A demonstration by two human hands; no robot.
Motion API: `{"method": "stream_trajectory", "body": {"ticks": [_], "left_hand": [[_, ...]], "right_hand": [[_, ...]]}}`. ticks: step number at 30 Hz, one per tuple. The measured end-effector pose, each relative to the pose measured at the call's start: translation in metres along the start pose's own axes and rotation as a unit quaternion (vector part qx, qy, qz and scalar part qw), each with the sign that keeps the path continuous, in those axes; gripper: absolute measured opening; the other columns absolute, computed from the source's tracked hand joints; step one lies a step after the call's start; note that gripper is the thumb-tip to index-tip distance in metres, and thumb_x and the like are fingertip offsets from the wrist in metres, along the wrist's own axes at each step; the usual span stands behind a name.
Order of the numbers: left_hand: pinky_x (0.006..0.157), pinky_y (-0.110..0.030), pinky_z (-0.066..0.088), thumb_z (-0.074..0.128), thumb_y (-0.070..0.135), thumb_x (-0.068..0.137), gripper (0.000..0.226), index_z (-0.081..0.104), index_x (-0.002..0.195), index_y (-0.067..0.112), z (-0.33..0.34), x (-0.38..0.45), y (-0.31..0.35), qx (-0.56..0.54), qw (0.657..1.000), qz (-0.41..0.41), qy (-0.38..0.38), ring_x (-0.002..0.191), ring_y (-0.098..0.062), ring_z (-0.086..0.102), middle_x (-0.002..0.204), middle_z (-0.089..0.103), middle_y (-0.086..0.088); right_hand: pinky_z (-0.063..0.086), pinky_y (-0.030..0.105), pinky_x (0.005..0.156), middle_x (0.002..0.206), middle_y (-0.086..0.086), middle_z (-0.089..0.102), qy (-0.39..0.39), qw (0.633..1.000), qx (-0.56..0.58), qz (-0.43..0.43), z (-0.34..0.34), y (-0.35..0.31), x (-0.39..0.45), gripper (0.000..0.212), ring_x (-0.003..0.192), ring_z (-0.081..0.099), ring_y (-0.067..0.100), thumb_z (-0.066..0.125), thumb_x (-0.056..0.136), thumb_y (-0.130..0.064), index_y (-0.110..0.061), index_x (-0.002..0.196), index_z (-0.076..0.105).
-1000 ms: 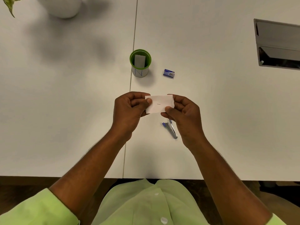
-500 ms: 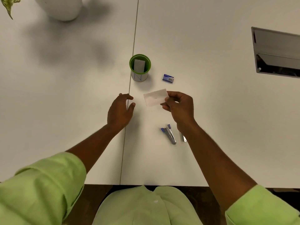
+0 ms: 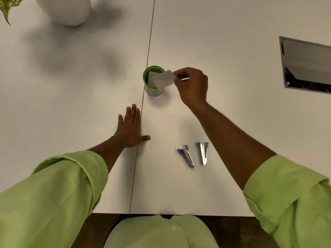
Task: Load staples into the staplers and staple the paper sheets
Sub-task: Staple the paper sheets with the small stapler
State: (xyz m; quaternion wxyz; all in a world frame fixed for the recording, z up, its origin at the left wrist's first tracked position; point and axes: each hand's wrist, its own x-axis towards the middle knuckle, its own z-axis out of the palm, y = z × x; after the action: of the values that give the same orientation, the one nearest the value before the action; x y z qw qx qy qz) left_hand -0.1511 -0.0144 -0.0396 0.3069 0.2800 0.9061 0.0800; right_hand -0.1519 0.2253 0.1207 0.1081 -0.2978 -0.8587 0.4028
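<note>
My right hand (image 3: 192, 85) pinched a small white paper slip (image 3: 163, 80) by its right edge, thumb and fingertips closed on it, and held it tilted over the mouth of the green-rimmed cup (image 3: 154, 81). The slip was a plain rectangle, its lower left part overlapping the cup's rim; whether it touched the rim I could not tell. Inside the cup another pale sheet (image 3: 151, 78) stood upright, and the cup's white outer wall bore a blue mark.

My left hand (image 3: 129, 129) lay flat and released on the bench (image 3: 232, 122), fingers together and pointing away from me, thumb spread across the seam (image 3: 141, 120) between the two bench panels.

Nearer to me, well apart from the cup, two small metal staplers lay side by side, both hinged open in a narrow V: the left stapler (image 3: 186, 155) with dark blue tips, the right stapler (image 3: 203, 152) with lighter blue tips. They were close but not touching.

At the far left stood a white pot (image 3: 66, 9), and a metal hatch (image 3: 306, 65) sat recessed in the bench at right.
</note>
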Motion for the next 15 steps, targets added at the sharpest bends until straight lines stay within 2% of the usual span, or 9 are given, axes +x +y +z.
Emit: {"method": "stream_trajectory", "body": {"ticks": [4,8,15], "left_hand": [[0.121,-0.062,-0.005,0.049,0.083,0.078,0.130,-0.026,0.154,0.009,0.003,0.004,0.000,-0.004,1.000,-0.007,-0.021,0.148,-0.028,-0.034,0.157,-0.043,-0.005],[0.118,-0.063,-0.011,0.052,0.087,0.073,0.138,-0.034,0.150,0.012,0.002,0.007,-0.001,-0.013,0.998,-0.013,-0.059,0.137,-0.026,-0.048,0.148,-0.055,0.000],[0.117,-0.063,-0.011,0.055,0.091,0.064,0.147,-0.034,0.150,0.012,0.000,0.004,0.000,-0.006,0.998,-0.019,-0.062,0.141,-0.029,-0.044,0.153,-0.050,-0.004]], "right_hand": [[0.056,0.026,0.078,0.087,-0.012,0.075,-0.015,0.998,-0.044,-0.044,0.009,-0.005,0.019,0.015,0.076,0.068,0.007,0.069,0.085,-0.015,-0.026,0.093,0.077],[0.055,0.032,0.081,0.091,-0.009,0.075,-0.043,0.990,-0.111,-0.079,0.022,-0.006,0.030,0.017,0.086,0.068,0.012,0.067,0.086,-0.016,-0.025,0.095,0.076],[0.054,0.036,0.084,0.103,-0.004,0.075,-0.110,0.963,-0.211,-0.130,0.044,0.000,0.041,0.018,0.098,0.067,0.020,0.061,0.093,-0.018,-0.026,0.103,0.074]]}}
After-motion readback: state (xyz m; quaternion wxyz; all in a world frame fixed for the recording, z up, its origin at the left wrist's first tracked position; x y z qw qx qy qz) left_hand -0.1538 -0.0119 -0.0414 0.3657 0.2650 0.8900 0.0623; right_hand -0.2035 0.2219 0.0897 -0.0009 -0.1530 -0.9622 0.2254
